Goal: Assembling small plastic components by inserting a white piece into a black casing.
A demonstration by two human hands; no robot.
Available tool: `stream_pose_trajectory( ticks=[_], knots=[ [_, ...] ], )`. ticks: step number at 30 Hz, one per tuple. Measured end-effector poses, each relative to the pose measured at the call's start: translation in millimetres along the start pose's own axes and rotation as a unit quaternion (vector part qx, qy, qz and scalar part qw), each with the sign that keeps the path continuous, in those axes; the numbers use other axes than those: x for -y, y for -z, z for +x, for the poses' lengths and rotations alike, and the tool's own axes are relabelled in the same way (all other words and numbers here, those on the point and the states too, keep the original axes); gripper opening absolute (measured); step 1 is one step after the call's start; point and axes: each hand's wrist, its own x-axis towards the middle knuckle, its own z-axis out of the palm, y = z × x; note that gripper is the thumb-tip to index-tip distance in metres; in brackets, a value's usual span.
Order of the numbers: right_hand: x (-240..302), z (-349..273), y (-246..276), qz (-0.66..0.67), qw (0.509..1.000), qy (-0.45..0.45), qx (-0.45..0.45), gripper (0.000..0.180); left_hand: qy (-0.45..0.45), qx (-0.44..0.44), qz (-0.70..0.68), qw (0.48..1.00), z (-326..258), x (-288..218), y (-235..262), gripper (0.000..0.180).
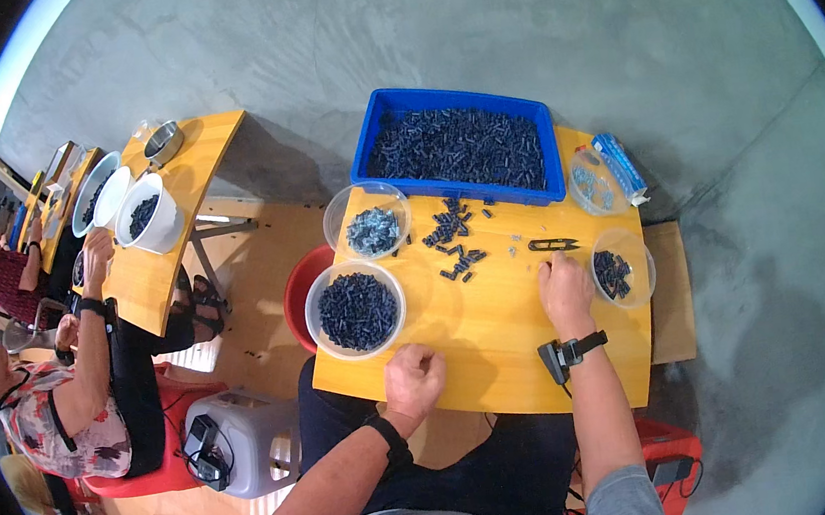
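Note:
My left hand [413, 380] is closed at the table's near edge, just below a clear round tub [357, 306] full of small dark cylindrical pieces. Anything inside its curled fingers is hidden. My right hand [567, 293] has its fingers drawn together, right below a pair of black thread snips [554, 244] lying on the tabletop; I cannot tell whether it touches them or pinches something small. Loose dark pieces [449, 225] lie scattered mid-table. Beside my right hand stands a clear tub [616, 278] with a few dark pieces.
At the table's far side sits a blue bin [461, 147] heaped with dark pieces. Clear tubs with pale bluish bits stand at left [369, 224] and right [594, 183], the latter by a blue-white box [619, 167]. Left, a co-worker [71, 404] sits at another yellow table [149, 285].

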Motion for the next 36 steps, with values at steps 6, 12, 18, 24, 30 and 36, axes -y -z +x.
stream_pose_trajectory(
  ticks=[6, 12, 18, 24, 30, 36],
  knots=[
    [12, 9, 16, 0.033, 0.999, 0.028, -0.013, 0.022, 0.030, 0.012, -0.010, 0.999, 1, -6, 3, 0.011],
    [10, 51, 14, 0.030, 0.998, 0.039, -0.041, 0.017, 0.027, 0.021, 0.009, 0.999, 3, -11, 3, 0.011],
    [6, 79, 4, 0.004, 1.000, 0.001, 0.023, 0.016, 0.028, 0.016, -0.002, 0.999, 2, -12, 6, 0.012],
    [6, 88, -8, -0.010, 0.999, 0.001, 0.040, 0.017, 0.026, 0.018, 0.004, 0.999, 0, -9, 7, 0.011],
    [3, 91, -17, -0.028, 0.998, 0.040, 0.027, 0.015, -0.004, 0.009, 0.016, 1.000, 1, -6, 6, 0.009],
    [-4, 88, -16, 0.018, 0.998, 0.060, 0.003, 0.011, 0.000, 0.010, 0.003, 1.000, 1, -6, 4, 0.008]
  ],
)
